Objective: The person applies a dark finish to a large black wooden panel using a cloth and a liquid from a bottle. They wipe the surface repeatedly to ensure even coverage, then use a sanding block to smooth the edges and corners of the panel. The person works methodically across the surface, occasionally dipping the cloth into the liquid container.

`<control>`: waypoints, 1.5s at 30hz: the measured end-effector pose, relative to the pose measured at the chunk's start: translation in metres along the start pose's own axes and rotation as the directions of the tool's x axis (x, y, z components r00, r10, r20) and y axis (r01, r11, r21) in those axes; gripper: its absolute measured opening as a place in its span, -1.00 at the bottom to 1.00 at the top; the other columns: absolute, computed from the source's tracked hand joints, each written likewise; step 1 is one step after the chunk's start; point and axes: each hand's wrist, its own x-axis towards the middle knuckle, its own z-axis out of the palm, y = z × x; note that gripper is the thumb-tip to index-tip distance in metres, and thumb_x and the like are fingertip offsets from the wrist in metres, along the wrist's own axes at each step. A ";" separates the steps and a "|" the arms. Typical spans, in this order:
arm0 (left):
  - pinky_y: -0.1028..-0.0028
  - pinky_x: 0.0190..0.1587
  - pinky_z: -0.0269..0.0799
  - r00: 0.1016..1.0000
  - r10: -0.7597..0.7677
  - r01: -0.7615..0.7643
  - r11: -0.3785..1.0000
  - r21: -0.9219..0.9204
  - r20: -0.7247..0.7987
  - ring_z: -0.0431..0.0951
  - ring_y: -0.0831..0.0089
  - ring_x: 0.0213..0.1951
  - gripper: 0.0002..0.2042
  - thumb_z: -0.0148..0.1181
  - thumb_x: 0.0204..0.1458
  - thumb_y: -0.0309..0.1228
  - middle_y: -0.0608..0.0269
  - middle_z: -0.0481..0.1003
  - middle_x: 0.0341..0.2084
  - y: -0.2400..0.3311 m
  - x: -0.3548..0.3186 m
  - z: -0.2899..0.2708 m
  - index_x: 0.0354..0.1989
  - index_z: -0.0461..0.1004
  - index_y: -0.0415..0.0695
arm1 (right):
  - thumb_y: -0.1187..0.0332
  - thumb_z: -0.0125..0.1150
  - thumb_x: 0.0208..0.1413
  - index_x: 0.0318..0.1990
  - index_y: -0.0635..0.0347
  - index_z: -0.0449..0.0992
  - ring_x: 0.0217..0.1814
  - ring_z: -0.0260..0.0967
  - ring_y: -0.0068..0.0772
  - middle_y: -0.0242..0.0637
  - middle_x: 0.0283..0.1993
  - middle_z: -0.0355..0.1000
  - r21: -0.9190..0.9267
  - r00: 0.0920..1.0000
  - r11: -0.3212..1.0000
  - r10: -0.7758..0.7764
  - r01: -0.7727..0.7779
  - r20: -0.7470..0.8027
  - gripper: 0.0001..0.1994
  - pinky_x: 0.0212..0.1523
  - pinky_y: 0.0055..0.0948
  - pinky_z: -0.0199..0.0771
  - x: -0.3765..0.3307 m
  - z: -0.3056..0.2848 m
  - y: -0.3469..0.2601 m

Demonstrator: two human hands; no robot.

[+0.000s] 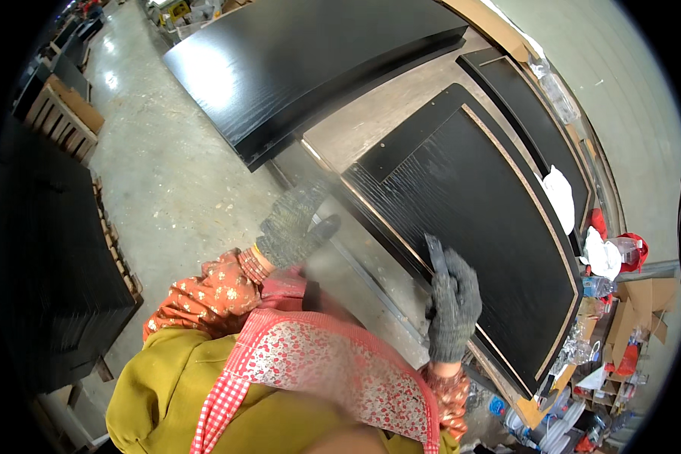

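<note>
My right hand (454, 306), in a grey knitted glove, is closed round a small flat dark scraper-like blade (435, 254). The blade's tip rests on or just above the near edge of a black wood-grain panel (480, 227); which of the two I cannot tell. A pale raw strip runs along the panel's sides. My left hand (293, 227), gloved the same way, is off to the left of the panel over the floor. Its thumb and fingers are apart, slightly smeared by motion, with nothing visible between them.
A stack of glossy black boards (318, 68) lies at the far end of the workbench (371, 136). Another narrow black panel (522, 106) lies beyond mine. White cloths (558, 198), bottles and cardboard (643, 310) crowd the right. Stacked dark boards (60, 257) stand on the left.
</note>
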 end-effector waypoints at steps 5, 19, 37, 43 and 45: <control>0.34 0.08 0.41 0.972 -0.232 0.213 0.806 -0.552 0.036 0.50 0.36 0.01 -0.41 0.29 0.04 -0.48 0.02 0.43 0.07 -0.002 0.018 0.005 0.27 0.23 -0.23 | 0.35 0.15 0.20 0.07 0.30 0.43 -0.56 0.23 -0.71 -0.36 -0.39 0.41 0.064 0.984 0.997 0.022 -0.033 0.174 -0.67 -0.57 -0.67 0.21 0.045 0.056 -0.014; 0.40 -0.32 0.47 0.981 -0.082 0.176 0.746 -0.643 0.174 0.50 0.38 -0.40 -0.61 0.35 -0.04 -0.30 0.10 0.52 -0.26 -0.043 0.038 0.009 -0.04 0.49 -0.16 | 0.33 0.13 0.22 0.05 0.29 0.43 -0.65 0.13 -0.71 -0.47 -0.56 0.32 0.070 0.880 0.906 0.384 -0.418 0.280 -0.69 -0.67 -0.64 0.11 0.084 0.107 -0.049; 0.34 -0.23 0.52 0.972 -0.117 0.215 0.790 -0.574 0.204 0.57 0.23 -0.30 -0.58 0.39 -0.09 -0.29 -0.01 0.52 -0.29 -0.042 0.046 0.004 -0.13 0.49 -0.32 | 0.13 -0.09 0.31 0.16 0.09 0.38 -0.69 0.03 -0.71 -0.63 -0.61 0.12 0.745 0.526 -0.318 0.550 -0.587 0.649 -0.62 -0.72 -0.65 0.19 0.075 0.076 -0.004; 0.37 -0.23 0.52 0.961 -0.167 0.267 0.761 -0.591 0.219 0.59 0.28 -0.32 -0.58 0.39 -0.08 -0.30 0.01 0.52 -0.31 -0.042 0.043 0.009 -0.12 0.49 -0.33 | 0.33 0.04 0.22 0.02 0.28 0.47 -0.77 0.04 -0.59 -0.51 -0.68 0.15 0.685 0.628 0.034 0.432 -0.728 0.647 -0.71 -0.75 -0.60 0.03 0.080 0.078 -0.012; 0.38 -0.23 0.52 0.955 -0.176 0.284 0.768 -0.574 0.238 0.59 0.30 -0.31 -0.58 0.39 -0.08 -0.31 0.01 0.52 -0.30 -0.042 0.043 0.008 -0.11 0.49 -0.33 | 0.32 0.07 0.23 -0.02 0.31 0.48 -0.80 0.02 -0.61 -0.51 -0.71 0.14 0.534 0.731 0.525 0.606 -0.663 0.313 -0.72 -0.79 -0.60 -0.01 0.082 0.091 -0.044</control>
